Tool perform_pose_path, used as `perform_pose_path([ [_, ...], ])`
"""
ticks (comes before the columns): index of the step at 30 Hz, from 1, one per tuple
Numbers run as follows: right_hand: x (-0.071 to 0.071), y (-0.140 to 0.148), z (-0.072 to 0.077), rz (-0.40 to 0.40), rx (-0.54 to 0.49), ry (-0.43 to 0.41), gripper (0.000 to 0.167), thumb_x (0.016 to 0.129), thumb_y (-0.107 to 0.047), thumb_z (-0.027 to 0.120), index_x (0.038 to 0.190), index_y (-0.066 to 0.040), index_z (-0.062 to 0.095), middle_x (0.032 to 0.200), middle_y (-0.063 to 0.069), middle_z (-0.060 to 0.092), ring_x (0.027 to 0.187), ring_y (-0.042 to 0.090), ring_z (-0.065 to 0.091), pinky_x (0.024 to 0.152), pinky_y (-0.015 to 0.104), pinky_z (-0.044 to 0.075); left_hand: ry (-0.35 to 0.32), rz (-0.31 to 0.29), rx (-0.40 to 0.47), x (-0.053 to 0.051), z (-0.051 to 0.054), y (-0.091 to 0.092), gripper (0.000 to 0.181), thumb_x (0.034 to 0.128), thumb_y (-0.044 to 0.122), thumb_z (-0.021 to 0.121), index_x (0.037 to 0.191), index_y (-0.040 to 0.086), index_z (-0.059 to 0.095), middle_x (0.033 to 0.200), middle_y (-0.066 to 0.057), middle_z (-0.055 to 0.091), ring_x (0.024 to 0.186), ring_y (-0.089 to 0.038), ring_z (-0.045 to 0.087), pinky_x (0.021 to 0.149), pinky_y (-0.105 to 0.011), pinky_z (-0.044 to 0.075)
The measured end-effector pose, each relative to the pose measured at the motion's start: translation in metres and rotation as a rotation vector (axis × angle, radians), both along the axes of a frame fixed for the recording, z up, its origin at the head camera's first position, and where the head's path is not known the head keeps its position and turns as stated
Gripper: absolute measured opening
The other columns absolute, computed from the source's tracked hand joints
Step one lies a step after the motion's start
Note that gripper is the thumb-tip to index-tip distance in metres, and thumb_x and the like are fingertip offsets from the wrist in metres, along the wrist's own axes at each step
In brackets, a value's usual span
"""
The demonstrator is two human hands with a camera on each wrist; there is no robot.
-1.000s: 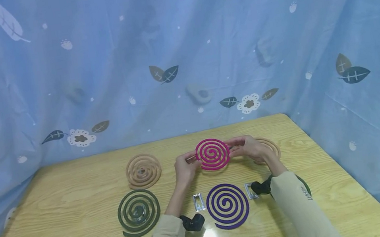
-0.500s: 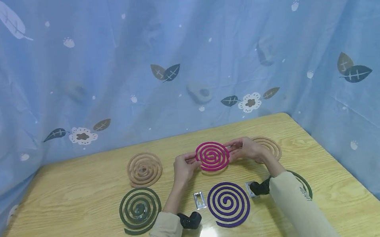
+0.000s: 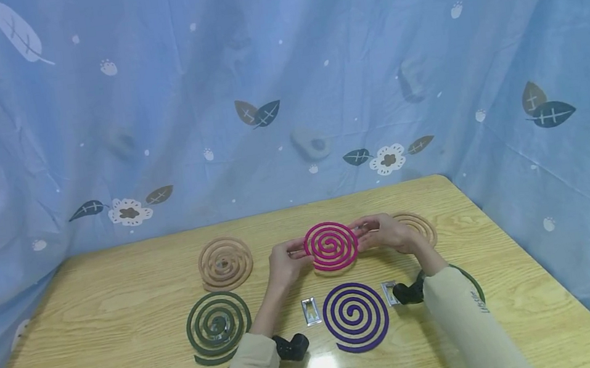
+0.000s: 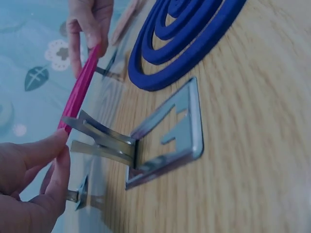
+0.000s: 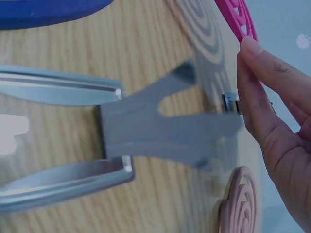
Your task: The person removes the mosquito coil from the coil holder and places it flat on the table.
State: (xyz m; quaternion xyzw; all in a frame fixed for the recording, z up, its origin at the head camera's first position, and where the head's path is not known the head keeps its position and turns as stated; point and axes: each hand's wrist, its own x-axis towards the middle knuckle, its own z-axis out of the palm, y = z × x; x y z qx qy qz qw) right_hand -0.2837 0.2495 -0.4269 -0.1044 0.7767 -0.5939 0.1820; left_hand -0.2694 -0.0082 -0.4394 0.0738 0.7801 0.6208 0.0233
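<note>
Between my hands is a pink mosquito coil, held just above the far part of the table. My left hand pinches its left edge with thumb and fingers, and my right hand pinches the opposite edge. In the left wrist view the pink coil appears edge-on, tilted. A metal coil stand with raised prongs lies flat near my left hand. Another stand shows in the right wrist view. Whether the pink coil touches a stand beneath it, I cannot tell.
Nearer me lies a purple coil. Brown and green coils rest at left on metal stands. At right, a brown coil and a green coil are partly hidden by my right arm. Blue cloth hangs behind the table.
The pink coil has come down slightly and a little toward me. Both hands keep their hold on its edges. The other coils stay put.
</note>
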Motion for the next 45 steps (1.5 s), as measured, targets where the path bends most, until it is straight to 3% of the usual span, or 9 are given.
perform_pose_path([
  [12,0.000,-0.003,0.001,0.062,0.042,0.011,0.052,0.084,0.005,0.067,0.131,0.012,0.045,0.120,0.029,0.054,0.108,0.035,0.059,0.088,0.030,0.054,-0.010,-0.042,-0.038,0.001,-0.003,-0.005,0.047,0.0741,-0.016,0.071,0.119,-0.012,0.059,0.114,-0.028,0.062,0.092,-0.035,0.068,0.076,-0.028,0.059],
  [17,0.002,-0.006,0.004,-0.005,0.082,-0.001,0.054,0.080,0.007,0.071,0.129,0.012,0.047,0.118,0.029,0.055,0.108,0.036,0.059,0.086,0.030,0.055,0.018,-0.064,-0.051,-0.001,-0.005,-0.001,0.047,0.0743,-0.016,0.071,0.119,-0.014,0.058,0.111,-0.028,0.063,0.090,-0.035,0.068,0.075,-0.025,0.059],
  [23,0.003,-0.011,0.006,-0.056,0.108,0.000,0.055,0.078,0.012,0.071,0.128,0.014,0.047,0.115,0.030,0.055,0.104,0.038,0.061,0.082,0.031,0.058,0.031,-0.034,-0.100,-0.002,-0.006,0.003,0.045,0.0742,-0.015,0.072,0.117,-0.014,0.060,0.108,-0.027,0.065,0.088,-0.032,0.069,0.072,-0.021,0.058],
  [30,0.000,-0.016,0.009,-0.046,0.129,0.022,0.053,0.077,0.015,0.070,0.126,0.016,0.049,0.117,0.032,0.056,0.105,0.039,0.060,0.084,0.031,0.057,0.050,-0.015,-0.130,-0.005,-0.005,0.001,0.042,0.0729,-0.015,0.073,0.114,-0.014,0.061,0.102,-0.027,0.066,0.089,-0.033,0.069,0.075,-0.026,0.059],
  [45,-0.004,-0.007,-0.002,-0.065,0.104,0.006,0.045,0.079,0.013,0.070,0.121,0.017,0.054,0.113,0.028,0.060,0.098,0.031,0.064,0.081,0.028,0.058,0.028,-0.007,-0.167,-0.006,-0.003,0.008,0.042,0.0711,-0.017,0.072,0.112,-0.014,0.063,0.102,-0.027,0.067,0.087,-0.032,0.069,0.073,-0.025,0.059],
])
